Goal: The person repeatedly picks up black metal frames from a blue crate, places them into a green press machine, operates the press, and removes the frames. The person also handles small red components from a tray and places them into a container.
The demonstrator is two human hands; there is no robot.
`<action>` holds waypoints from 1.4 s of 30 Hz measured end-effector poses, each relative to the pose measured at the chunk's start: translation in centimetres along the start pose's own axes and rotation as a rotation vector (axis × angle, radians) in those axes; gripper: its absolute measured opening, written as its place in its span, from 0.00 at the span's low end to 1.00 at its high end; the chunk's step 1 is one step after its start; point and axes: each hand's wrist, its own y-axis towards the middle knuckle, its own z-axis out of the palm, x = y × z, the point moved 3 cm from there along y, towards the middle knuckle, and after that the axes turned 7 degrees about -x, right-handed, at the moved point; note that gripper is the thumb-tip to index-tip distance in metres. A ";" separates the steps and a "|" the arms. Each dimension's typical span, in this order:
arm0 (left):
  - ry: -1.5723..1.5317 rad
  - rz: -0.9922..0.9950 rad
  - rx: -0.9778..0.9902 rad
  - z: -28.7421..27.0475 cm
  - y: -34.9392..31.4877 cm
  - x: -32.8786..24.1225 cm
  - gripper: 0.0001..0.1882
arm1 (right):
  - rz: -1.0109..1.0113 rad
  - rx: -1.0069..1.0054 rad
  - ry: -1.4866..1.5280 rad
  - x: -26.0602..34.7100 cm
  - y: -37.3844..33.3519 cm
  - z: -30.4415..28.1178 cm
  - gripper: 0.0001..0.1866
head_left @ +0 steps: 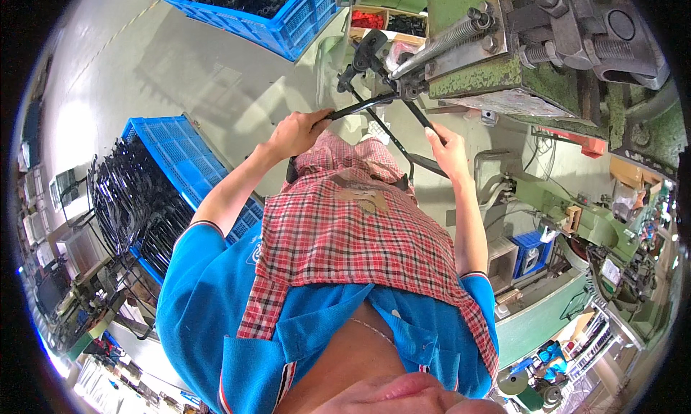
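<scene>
My left hand (299,132) grips one arm of a black metal bar assembly (374,106) and my right hand (448,148) grips its other arm. The bars meet at a joint held up against the front of a green press machine (497,76), just under a coiled spring (446,38). A red checked apron (353,234) covers my lap below both hands. The blue sleeves of my shirt run up to the elbows.
A blue crate (180,158) heaped with black metal parts stands at my left. Another blue crate (273,15) sits further off on the grey floor. Small trays with red and black pieces (385,20) lie by the machine. More green machinery (576,220) is at right.
</scene>
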 end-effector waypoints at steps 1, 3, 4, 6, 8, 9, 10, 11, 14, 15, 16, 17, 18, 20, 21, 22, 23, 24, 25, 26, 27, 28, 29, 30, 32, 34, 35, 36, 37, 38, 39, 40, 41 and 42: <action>-0.011 0.009 -0.002 0.0 0.1 0.1 0.18 | -0.011 -0.014 0.015 -0.1 0.0 0.1 0.17; -0.010 0.029 -0.008 0.1 0.2 0.2 0.18 | -0.026 -0.042 0.050 -0.1 -0.2 0.3 0.18; -0.009 0.040 -0.011 0.0 0.3 0.1 0.18 | -0.009 -0.038 0.036 -0.1 -0.1 0.2 0.17; -0.022 0.040 -0.014 -0.1 0.2 0.0 0.18 | 0.028 -0.028 0.014 0.2 -0.2 0.1 0.17; -0.010 0.048 0.009 -1.2 0.2 -1.0 0.18 | -0.039 -0.065 0.018 1.6 -1.0 -1.1 0.17; 0.009 0.057 0.036 -2.9 0.0 -2.3 0.18 | -0.070 -0.091 0.020 2.3 -1.6 -1.7 0.17; 0.029 0.067 0.064 -3.7 -0.3 -3.0 0.19 | -0.168 -0.159 0.036 2.9 -2.4 -1.7 0.17; 0.024 0.059 0.091 -3.5 -0.9 -2.9 0.19 | -0.156 -0.145 0.043 2.7 -3.4 -1.6 0.16; -0.020 -0.053 0.188 -1.7 -2.2 -0.8 0.20 | -0.126 -0.126 0.040 0.1 -5.9 1.0 0.17; 0.043 -0.041 0.138 -0.9 -2.9 -1.1 0.21 | -0.038 -0.087 -0.006 0.0 -6.7 1.2 0.17; 0.106 -0.028 0.088 0.0 -3.9 -1.7 0.21 | -0.104 -0.132 0.042 -1.0 -8.0 1.5 0.17; 0.170 -0.007 0.039 1.1 -4.6 -2.2 0.21 | -0.169 -0.184 0.090 -2.0 -9.4 1.7 0.17; 0.234 -0.028 -0.017 2.5 -5.3 -2.6 0.21 | -0.089 -0.100 0.071 -2.4 -10.6 1.0 0.19; 0.229 -0.099 -0.016 3.7 -6.2 -3.1 0.21 | -0.134 -0.037 -0.002 -2.2 -11.6 -0.7 0.20; 0.232 -0.126 -0.008 4.0 -6.8 -3.7 0.21 | -0.148 -0.015 -0.034 -2.0 -12.3 -1.5 0.21; 0.162 -0.169 -0.016 4.3 -7.5 -4.6 0.20 | -0.254 -0.072 -0.204 -1.4 -12.5 -2.7 0.22; 0.127 -0.140 -0.012 5.0 -8.1 -5.5 0.20 | -0.276 -0.051 -0.295 -1.0 -12.7 -4.4 0.21; 0.088 -0.115 -0.022 5.8 -8.5 -6.5 0.19 | -0.297 -0.052 -0.297 -1.4 -13.2 -6.2 0.21; 0.048 -0.090 -0.030 6.8 -8.7 -7.5 0.19 | -0.318 -0.053 -0.299 -1.9 -14.2 -8.0 0.20; 0.011 -0.047 -0.019 8.3 -8.8 -7.9 0.18 | -0.293 -0.051 -0.317 -1.7 -15.8 -10.3 0.21; -0.033 -0.023 0.011 10.0 -8.8 -9.4 0.18 | -0.280 -0.051 -0.356 -2.6 -17.6 -12.3 0.22; -0.077 0.001 0.044 11.7 -8.7 -11.0 0.18 | -0.246 -0.107 -0.464 -3.2 -19.6 -14.2 0.21; -0.114 0.027 0.082 13.3 -9.0 -12.8 0.19 | -0.205 -0.166 -0.565 -3.7 -21.9 -16.0 0.21; -0.281 0.046 0.096 14.8 -9.3 -14.9 0.18 | -0.329 -0.431 -0.652 -3.4 -23.9 -18.0 0.21; -0.469 0.024 0.167 18.2 -9.4 -18.0 0.16 | -0.569 -0.962 -0.817 -3.2 -28.2 -20.6 0.20; -0.631 -0.025 0.238 20.9 -9.2 -22.8 0.17 | -0.609 -1.340 -0.604 -7.1 -32.7 -20.9 0.19; -0.692 -0.049 0.268 22.4 -8.8 -24.6 0.18 | -0.650 -1.443 -0.480 -10.0 -34.6 -20.9 0.19; -0.805 -0.085 0.336 23.6 -8.3 -26.6 0.18 | -0.508 -1.363 -0.394 -13.0 -35.0 -21.2 0.21; -0.926 -0.126 0.406 24.5 -7.8 -28.4 0.18 | -0.336 -1.276 -0.404 -15.8 -34.5 -22.2 0.30; -1.015 -0.110 0.486 25.6 -7.0 -30.0 0.17 | -0.148 -1.303 -0.128 -21.0 -34.2 -23.3 0.37; -1.009 -0.102 0.485 26.5 -6.6 -32.8 0.18 | 0.042 -1.313 0.152 -26.6 -34.1 -24.9 0.45; -1.087 -0.108 0.587 27.5 -5.9 -34.3 0.19 | 0.089 -1.298 0.258 -30.7 -34.1 -27.8 0.51; -1.170 -0.120 0.685 28.5 -4.7 -35.2 0.20 | 0.128 -1.271 0.360 -33.5 -34.5 -30.5 0.57; -1.220 -0.087 0.752 29.8 -3.6 -35.9 0.23 | 0.145 -1.198 0.473 -31.3 -35.8 -32.9 0.59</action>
